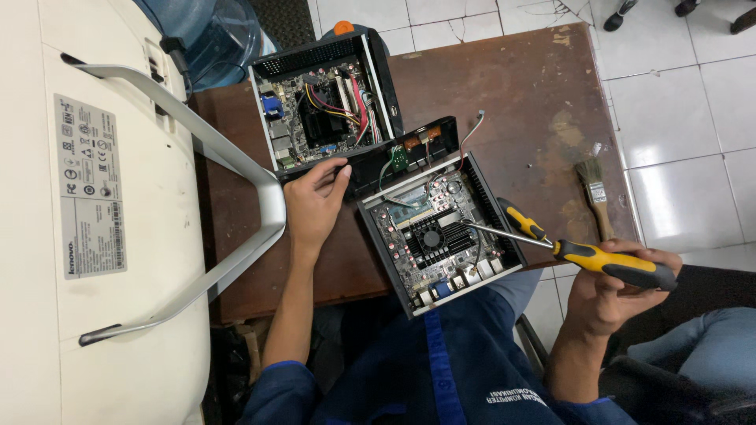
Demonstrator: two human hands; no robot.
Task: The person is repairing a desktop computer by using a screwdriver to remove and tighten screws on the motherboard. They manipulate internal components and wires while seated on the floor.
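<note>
Yellow-and-black plastic formed the handle of the long screwdriver point(587, 256) that the right hand point(622, 287) held with fingers wrapped fully around it, its steel shaft angled left so the tip sat over the board by the black cooling fan point(431, 236). That fan belonged to the small open black metal computer case point(441, 232), which lay at the near edge of the worn brown wooden table point(520, 94), partly overhanging the person's blue-clad lap. The left hand point(315, 201) pinched the case's far-left corner between thumb and fingers. Just behind stood a 2nd open black computer case point(323, 98) with red and yellow wiring. A wooden-handled paintbrush point(595, 197) lay well apart at the table's right edge, and a white monitor back point(102, 212) with its grey stand filled the left.
</note>
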